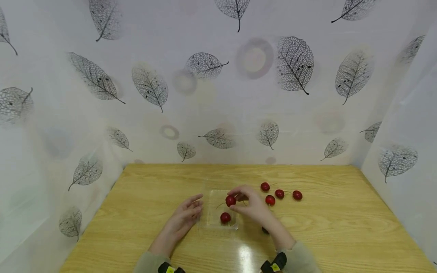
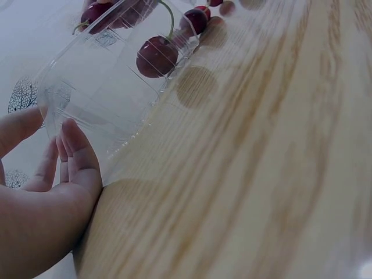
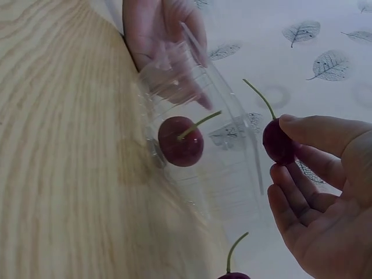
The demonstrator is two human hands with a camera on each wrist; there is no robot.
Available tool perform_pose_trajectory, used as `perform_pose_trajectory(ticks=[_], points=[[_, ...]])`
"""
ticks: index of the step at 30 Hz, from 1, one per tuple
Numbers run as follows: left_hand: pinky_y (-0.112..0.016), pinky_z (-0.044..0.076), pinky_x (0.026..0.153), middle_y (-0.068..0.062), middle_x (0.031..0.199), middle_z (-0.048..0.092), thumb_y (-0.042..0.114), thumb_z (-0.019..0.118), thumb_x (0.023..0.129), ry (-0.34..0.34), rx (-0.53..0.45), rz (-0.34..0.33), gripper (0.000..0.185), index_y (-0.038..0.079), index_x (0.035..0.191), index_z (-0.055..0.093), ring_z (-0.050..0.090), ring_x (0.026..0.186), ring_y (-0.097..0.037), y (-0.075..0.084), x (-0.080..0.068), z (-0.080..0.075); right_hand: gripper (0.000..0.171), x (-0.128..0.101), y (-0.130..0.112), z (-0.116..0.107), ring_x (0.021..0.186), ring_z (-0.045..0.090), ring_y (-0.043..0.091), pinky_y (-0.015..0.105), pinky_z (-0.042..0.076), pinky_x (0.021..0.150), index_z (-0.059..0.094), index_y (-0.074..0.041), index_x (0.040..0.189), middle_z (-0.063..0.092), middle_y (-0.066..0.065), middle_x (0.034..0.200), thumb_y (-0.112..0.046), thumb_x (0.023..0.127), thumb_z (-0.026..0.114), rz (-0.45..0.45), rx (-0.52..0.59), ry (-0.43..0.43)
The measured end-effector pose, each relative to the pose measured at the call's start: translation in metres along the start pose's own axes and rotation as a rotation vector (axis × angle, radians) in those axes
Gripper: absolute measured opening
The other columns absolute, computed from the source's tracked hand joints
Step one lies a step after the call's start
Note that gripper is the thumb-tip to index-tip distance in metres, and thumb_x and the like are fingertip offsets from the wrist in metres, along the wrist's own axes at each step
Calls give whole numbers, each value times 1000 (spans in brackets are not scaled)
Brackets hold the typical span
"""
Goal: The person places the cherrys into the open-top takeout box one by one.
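A clear plastic box (image 1: 213,223) stands on the table with one dark red cherry (image 1: 225,217) inside. My right hand (image 1: 250,206) pinches a second cherry (image 1: 230,200) between thumb and fingers, over the right part of the box. In the right wrist view this held cherry (image 3: 279,142) has its green stem pointing up, level with the box rim. My left hand (image 1: 186,218) is at the box's left side, fingers loosely bent. The left wrist view shows its fingertips (image 2: 72,131) right at the clear wall, and the cherry in the box (image 2: 157,57) beyond.
Several loose cherries lie right of the box, among them a far one (image 1: 265,186) and the rightmost one (image 1: 297,195). A dark round thing (image 1: 265,230) is partly hidden under my right forearm. A leaf-patterned sheet (image 1: 218,94) rises behind the wooden table (image 1: 164,178).
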State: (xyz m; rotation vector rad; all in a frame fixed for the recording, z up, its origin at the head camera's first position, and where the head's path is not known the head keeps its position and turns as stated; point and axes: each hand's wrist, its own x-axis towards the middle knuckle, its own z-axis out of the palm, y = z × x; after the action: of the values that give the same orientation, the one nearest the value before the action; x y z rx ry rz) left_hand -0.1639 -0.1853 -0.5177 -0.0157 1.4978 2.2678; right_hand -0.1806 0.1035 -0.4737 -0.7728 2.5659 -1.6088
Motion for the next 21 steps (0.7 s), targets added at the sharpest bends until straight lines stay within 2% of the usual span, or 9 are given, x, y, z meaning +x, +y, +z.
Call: perform_pose_trajectory(ticks=[9,21], points=[[-19,50,94,5,124,53,-3,53,106,-14,12,0,51,9,155,43,55,112,-6,0,0,-2,36,-1,1,8,103,70,19,35,60,96,73,-10,121,74,5,117,-10,87,86,29,-74,-7],[-19,51,94,5,124,54,-3,54,106,-16,8,3,50,8,154,44,56,112,-6,1,0,-2,37,-2,0,16,102,68,15,32,58,96,76,-14,116,74,-3,113,-7,81,88,-11,-186,1]])
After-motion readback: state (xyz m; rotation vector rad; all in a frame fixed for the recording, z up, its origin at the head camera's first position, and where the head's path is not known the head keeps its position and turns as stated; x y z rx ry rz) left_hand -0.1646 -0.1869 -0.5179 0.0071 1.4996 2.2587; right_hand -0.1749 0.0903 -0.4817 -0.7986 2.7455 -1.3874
